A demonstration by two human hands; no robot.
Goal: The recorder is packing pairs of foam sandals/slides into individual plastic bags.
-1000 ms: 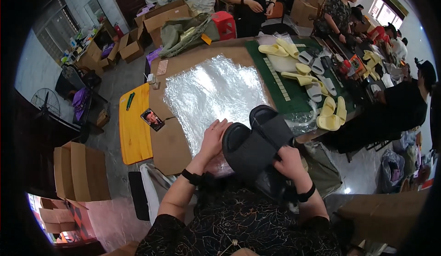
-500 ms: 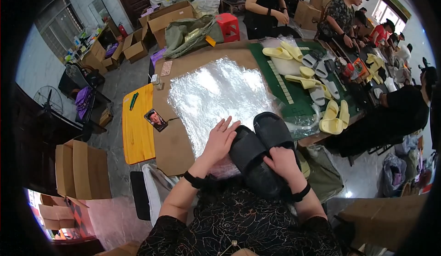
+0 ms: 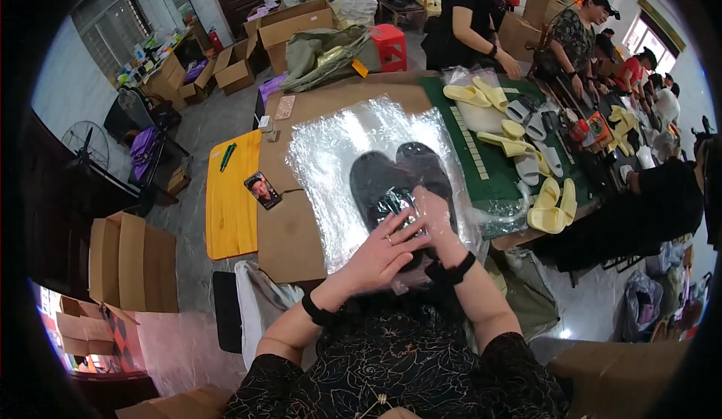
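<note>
Two dark slippers (image 3: 402, 182) lie side by side, soles up or flat, I cannot tell which, on a sheet of clear plastic film (image 3: 338, 156) spread over the brown bench (image 3: 289, 231), toes pointing away from the person. The left hand (image 3: 380, 257) rests flat over the near ends of the pair with its fingers (image 3: 398, 232) spread, pressing film down rather than gripping anything. The right hand (image 3: 436, 223) lies just beside it, on the heel of the right slipper; its fingers look loosely curled over a crinkled fold of film, though whether they actually pinch it I cannot tell.

By the look of it, the step in hand is wrapping: the near edge of the film appears drawn up over the heels while the far part remains flat on the bench. The next move would call for keeping the pair pressed together so they do not slide apart, and for pulling the loose film taut and even, since it creases and clings easily.

To the left on the bench lie a phone (image 3: 263, 190) and, on a yellow board (image 3: 229, 216), a green marker (image 3: 227, 156). To the right a green cutting mat (image 3: 489, 167) carries pale yellow slippers (image 3: 553, 204) and grey ones, where other people stand at work. Cardboard boxes (image 3: 289, 24) crowd the floor beyond.
</note>
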